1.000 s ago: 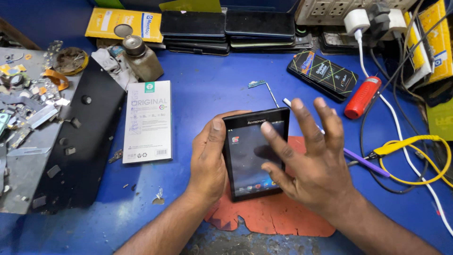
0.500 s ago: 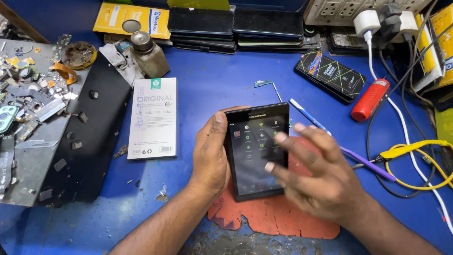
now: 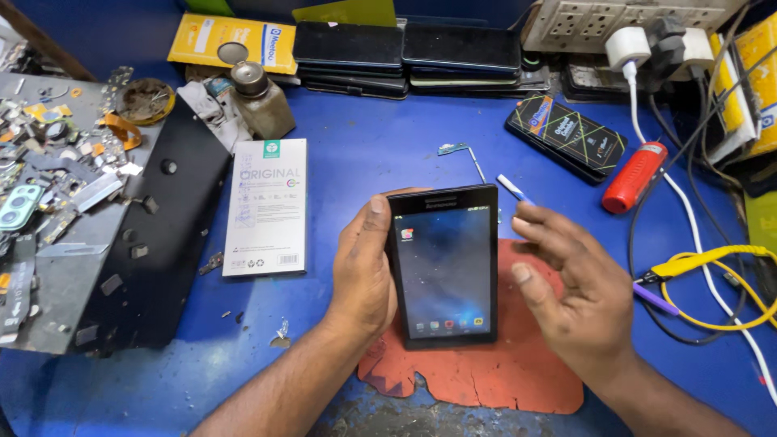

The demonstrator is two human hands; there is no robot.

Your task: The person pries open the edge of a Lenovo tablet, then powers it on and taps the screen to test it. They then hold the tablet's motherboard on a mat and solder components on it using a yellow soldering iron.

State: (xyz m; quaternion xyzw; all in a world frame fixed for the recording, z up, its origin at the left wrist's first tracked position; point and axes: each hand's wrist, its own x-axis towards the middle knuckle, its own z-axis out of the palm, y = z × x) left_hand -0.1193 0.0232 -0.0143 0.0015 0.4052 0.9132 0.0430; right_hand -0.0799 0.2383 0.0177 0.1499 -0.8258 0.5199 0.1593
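My left hand (image 3: 360, 271) grips the left edge of a small black tablet (image 3: 445, 263), holding it upright over a worn orange mat (image 3: 486, 372). The tablet's screen is lit and shows a dark home screen with a row of icons along the bottom. My right hand (image 3: 571, 295) hovers just to the right of the tablet with the fingers loosely spread, touching nothing.
A white flat box (image 3: 267, 206) lies left of the tablet beside a black tray (image 3: 158, 243) and scattered parts. Stacked phones (image 3: 405, 53) line the back. A black packet (image 3: 566, 137), red cylinder (image 3: 635, 176), yellow cable (image 3: 712, 283) and power strip (image 3: 623, 20) sit right.
My right hand has lifted off the screen and moved to the right of the tablet. The screen changed from a keypad view to the home screen.
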